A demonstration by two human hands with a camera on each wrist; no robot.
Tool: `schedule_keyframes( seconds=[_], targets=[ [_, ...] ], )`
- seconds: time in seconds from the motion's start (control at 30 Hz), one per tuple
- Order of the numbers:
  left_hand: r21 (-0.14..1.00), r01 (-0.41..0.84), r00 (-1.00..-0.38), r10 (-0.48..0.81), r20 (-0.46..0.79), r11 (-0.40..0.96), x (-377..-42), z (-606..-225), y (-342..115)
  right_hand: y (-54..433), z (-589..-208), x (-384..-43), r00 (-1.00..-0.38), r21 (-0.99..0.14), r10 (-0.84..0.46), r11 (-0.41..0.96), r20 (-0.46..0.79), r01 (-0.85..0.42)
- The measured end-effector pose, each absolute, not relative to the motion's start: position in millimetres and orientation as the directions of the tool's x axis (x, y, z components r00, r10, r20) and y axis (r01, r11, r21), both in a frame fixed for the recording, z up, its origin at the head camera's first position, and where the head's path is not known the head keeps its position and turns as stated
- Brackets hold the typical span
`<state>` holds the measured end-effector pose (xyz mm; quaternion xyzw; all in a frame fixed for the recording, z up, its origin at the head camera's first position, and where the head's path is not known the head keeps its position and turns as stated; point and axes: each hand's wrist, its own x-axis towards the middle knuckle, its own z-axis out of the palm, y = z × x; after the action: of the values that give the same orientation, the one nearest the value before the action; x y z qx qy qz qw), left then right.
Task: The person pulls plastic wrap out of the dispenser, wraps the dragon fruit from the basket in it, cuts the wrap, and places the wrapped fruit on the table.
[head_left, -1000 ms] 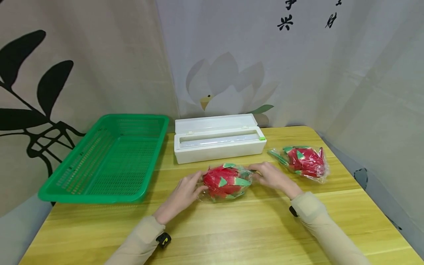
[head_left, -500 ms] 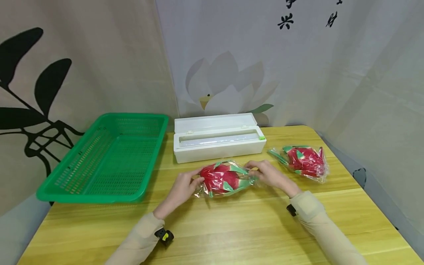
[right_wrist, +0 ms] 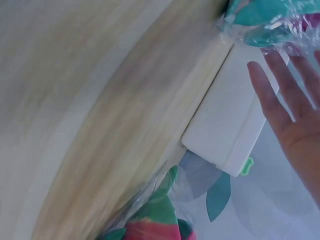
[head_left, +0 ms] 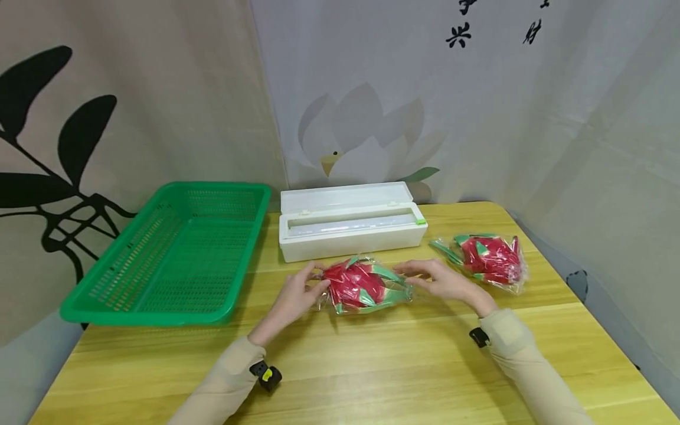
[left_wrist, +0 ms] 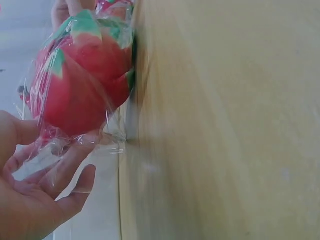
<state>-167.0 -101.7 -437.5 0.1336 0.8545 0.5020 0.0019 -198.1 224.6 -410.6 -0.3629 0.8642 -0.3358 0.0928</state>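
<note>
A red dragon fruit [head_left: 356, 286] with green-tipped scales, wrapped in clear plastic film, is between my two hands, close above or on the wooden table. At its left end my left hand [head_left: 295, 296] pinches the gathered film between thumb and fingers, as the left wrist view shows on the wrapped fruit [left_wrist: 82, 82]. My right hand [head_left: 438, 278] is at the green-leaved right end, its fingers extended and touching or just beside the film. In the right wrist view the fingers of the right hand [right_wrist: 295, 102] are straight and spread under the wrapped tips [right_wrist: 270, 22].
Behind the fruit stands a white cling-film box [head_left: 353, 236] with its lid raised and a film roll inside. A green plastic basket [head_left: 228, 313] is at the left. Another wrapped dragon fruit [head_left: 491, 258] lies at the right, near my right forearm. A printed curtain [head_left: 350, 71] hangs behind the table.
The dragon fruit has turned in my hands, with its green tips now showing at the right. My right hand's fingers have loosened and shifted slightly right; the left keeps its pinch.
</note>
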Motion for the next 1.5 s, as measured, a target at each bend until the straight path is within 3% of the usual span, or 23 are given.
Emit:
schedule_keyframes(
  seconds=[0.17,0.27,0.4,0.6,0.9,1.1,1.33,1.5],
  targets=[
    [0.884,0.201,-0.968,0.224,0.113,0.423,-168,-438,-102,224,-413,-194,-0.713,-0.558,-0.698,0.567,0.064,-0.606],
    [0.881,0.214,-0.967,0.217,0.131,0.423,-171,-440,-104,219,-416,-194,-0.7,-0.478,-0.704,0.579,0.115,-0.661],
    [0.853,0.273,-0.956,0.222,0.19,0.445,-174,-443,-107,214,-416,-197,-0.676,-0.46,-0.707,0.54,0.206,-0.705],
    [0.843,0.302,-0.946,0.252,0.205,0.446,-177,-442,-112,212,-416,-202,-0.67,-0.491,-0.703,0.507,0.24,-0.708],
    [0.819,0.372,-0.907,0.358,0.22,0.437,-180,-436,-119,209,-416,-206,-0.708,-0.547,-0.678,0.523,0.197,-0.654],
    [0.865,0.319,-0.932,0.295,0.211,0.387,-181,-435,-115,204,-420,-208,-0.76,-0.623,-0.631,0.535,0.155,-0.571],
    [0.666,0.464,-0.882,0.235,0.409,0.584,-180,-437,-109,203,-422,-209,-0.808,-0.668,-0.575,0.552,0.127,-0.498],
    [0.692,0.481,-0.875,0.247,0.416,0.538,-179,-436,-109,209,-419,-210,-0.775,-0.652,-0.624,0.546,0.101,-0.526]
  ],
)
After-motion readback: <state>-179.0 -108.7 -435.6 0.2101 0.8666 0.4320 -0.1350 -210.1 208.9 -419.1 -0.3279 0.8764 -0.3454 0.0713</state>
